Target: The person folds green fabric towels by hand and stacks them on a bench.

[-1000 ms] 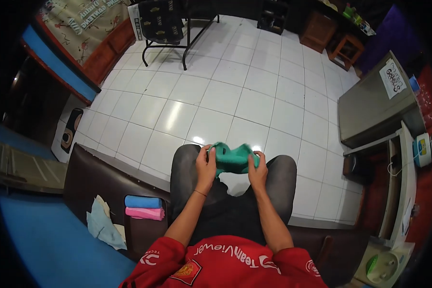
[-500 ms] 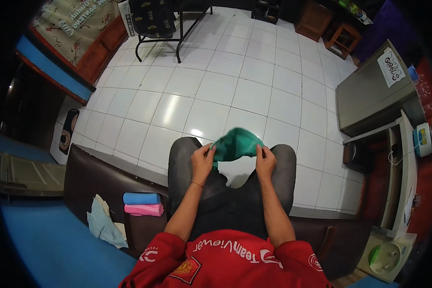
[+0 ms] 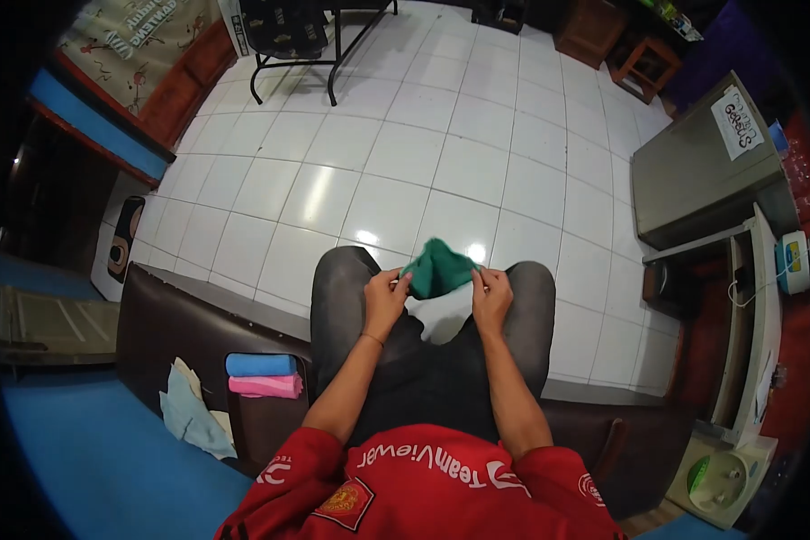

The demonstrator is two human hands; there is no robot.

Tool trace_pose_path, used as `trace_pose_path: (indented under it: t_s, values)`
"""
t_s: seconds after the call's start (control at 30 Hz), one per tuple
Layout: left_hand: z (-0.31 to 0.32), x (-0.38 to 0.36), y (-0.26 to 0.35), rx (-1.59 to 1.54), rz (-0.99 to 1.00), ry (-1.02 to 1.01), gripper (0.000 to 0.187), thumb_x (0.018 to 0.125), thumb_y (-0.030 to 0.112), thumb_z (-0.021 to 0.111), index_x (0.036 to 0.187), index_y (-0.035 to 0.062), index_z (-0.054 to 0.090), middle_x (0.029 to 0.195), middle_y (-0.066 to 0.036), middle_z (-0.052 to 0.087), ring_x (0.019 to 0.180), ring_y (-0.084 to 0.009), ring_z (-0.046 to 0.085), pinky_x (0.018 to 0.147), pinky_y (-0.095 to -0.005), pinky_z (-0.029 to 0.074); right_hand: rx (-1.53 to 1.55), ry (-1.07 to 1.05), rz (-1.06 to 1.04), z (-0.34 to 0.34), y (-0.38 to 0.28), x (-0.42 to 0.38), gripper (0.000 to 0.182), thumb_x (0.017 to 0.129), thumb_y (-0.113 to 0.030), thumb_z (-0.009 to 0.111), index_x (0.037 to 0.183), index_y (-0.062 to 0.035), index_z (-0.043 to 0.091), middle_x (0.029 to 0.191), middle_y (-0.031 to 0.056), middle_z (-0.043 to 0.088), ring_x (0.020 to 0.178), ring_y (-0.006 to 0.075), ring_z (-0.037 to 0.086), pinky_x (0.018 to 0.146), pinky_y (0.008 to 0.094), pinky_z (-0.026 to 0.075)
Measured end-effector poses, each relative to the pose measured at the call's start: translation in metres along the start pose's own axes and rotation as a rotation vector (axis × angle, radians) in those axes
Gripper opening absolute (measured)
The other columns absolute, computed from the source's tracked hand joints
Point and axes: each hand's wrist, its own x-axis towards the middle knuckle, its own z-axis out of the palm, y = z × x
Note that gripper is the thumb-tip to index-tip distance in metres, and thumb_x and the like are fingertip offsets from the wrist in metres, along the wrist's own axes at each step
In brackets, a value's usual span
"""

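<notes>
I sit on a dark brown seat (image 3: 180, 324) with a green cloth (image 3: 436, 267) held up over my knees. My left hand (image 3: 385, 301) pinches the cloth's left edge and my right hand (image 3: 491, 298) pinches its right edge. The cloth bunches upward between the two hands. My grey trousers (image 3: 342, 297) lie beneath it.
A folded blue cloth (image 3: 260, 364) lies on a folded pink cloth (image 3: 265, 386) on the seat to my left, with a pale blue cloth (image 3: 187, 416) beside them. White tiled floor (image 3: 405, 171) stretches ahead. A grey cabinet (image 3: 702, 171) stands at right, a black folding table (image 3: 297, 36) far ahead.
The green cloth has been lifted and drawn narrower between my hands, which have moved slightly up. The view has tilted a little.
</notes>
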Motion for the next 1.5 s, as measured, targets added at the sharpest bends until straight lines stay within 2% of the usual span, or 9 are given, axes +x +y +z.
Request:
trace_pose_path:
  t_s: [0.13,0.47,0.63,0.73,0.83,1.0,1.13,1.33,1.5]
  values:
    - [-0.007,-0.006,0.037,-0.117,0.212,0.26,0.019,0.091,0.013,0.065,0.101,-0.003,0.068,0.071,-0.005,0.065,0.064,-0.0075,0.061,0.058,-0.0231,0.049,-0.061,0.185,-0.214,-0.019,-0.045,0.015,0.017,0.087,-0.005,0.066,0.103,-0.0026,0.071,0.087,0.0091,0.062,0.067,0.0152,0.058,0.058,0.0273,0.046]
    - [0.0,0.002,-0.007,-0.302,-0.114,-0.126,0.025,0.094,0.011,0.06,0.112,-0.005,0.066,0.082,-0.007,0.071,0.074,-0.0104,0.067,0.064,-0.0213,0.053,0.229,-0.07,0.425,-0.005,-0.001,0.003,0.025,0.094,-0.009,0.058,0.112,0.0074,0.064,0.08,0.0104,0.07,0.067,0.0113,0.065,0.063,0.0242,0.052]
    - [-0.011,0.002,0.022,-0.026,0.11,0.149,0.023,0.092,0.016,0.064,0.105,-0.0011,0.069,0.08,-0.007,0.072,0.071,-0.0078,0.066,0.061,-0.0228,0.049,0.156,0.119,-0.225,-0.016,-0.03,0.024,0.021,0.095,-0.008,0.057,0.109,0.007,0.062,0.088,0.0106,0.069,0.081,0.0158,0.066,0.074,0.0267,0.052]
    - [-0.004,0.0,0.013,0.031,0.123,0.07,0.024,0.09,0.021,0.066,0.101,0.0006,0.07,0.071,-0.006,0.069,0.063,-0.0057,0.061,0.056,-0.0231,0.045,0.133,-0.157,0.307,-0.008,-0.002,0.01,0.02,0.096,-0.01,0.056,0.109,0.0039,0.062,0.099,0.0103,0.066,0.085,0.014,0.064,0.076,0.027,0.051]
    - [-0.005,-0.007,0.033,0.069,0.149,0.087,0.025,0.091,0.02,0.065,0.103,-0.0008,0.07,0.073,-0.005,0.069,0.069,-0.0067,0.064,0.059,-0.0226,0.048,0.273,0.124,0.003,-0.017,-0.034,0.021,0.021,0.095,-0.014,0.058,0.104,0.0037,0.065,0.083,0.0087,0.067,0.08,0.0133,0.065,0.072,0.0277,0.05]
    - [-0.002,0.006,0.002,-0.179,0.046,0.008,0.028,0.094,0.017,0.062,0.111,-0.0052,0.066,0.085,-0.005,0.069,0.072,-0.0091,0.064,0.065,-0.0222,0.052,0.042,-0.053,0.222,-0.016,-0.019,0.009,0.015,0.093,-0.01,0.061,0.1,-0.0003,0.069,0.09,0.0103,0.067,0.073,0.0139,0.062,0.063,0.0261,0.047]
    - [-0.008,0.001,0.006,-0.189,0.054,0.019,0.029,0.093,0.018,0.064,0.112,-0.0036,0.066,0.084,-0.006,0.07,0.074,-0.0083,0.064,0.065,-0.0218,0.05,0.099,0.109,-0.145,-0.012,-0.034,0.014,0.019,0.087,-0.012,0.067,0.101,0.0011,0.068,0.079,0.0118,0.066,0.073,0.0225,0.064,0.066,0.0322,0.05]
    - [0.0,-0.001,0.01,-0.126,0.127,0.078,0.022,0.09,0.017,0.068,0.104,-0.0002,0.067,0.076,-0.004,0.07,0.064,-0.005,0.056,0.054,-0.0213,0.04,0.186,-0.162,0.023,-0.014,-0.061,0.005,0.018,0.082,-0.011,0.073,0.095,0.0004,0.07,0.077,0.008,0.069,0.069,0.0105,0.062,0.062,0.026,0.047]
    - [0.009,-0.001,0.006,-0.356,0.09,-0.123,0.024,0.089,0.014,0.068,0.107,-0.002,0.067,0.085,-0.006,0.071,0.074,-0.0058,0.061,0.062,-0.0197,0.047,0.272,-0.273,-0.044,0.003,-0.074,-0.017,0.018,0.082,-0.007,0.072,0.098,0.0004,0.067,0.084,0.0119,0.066,0.071,0.0197,0.066,0.063,0.029,0.051]
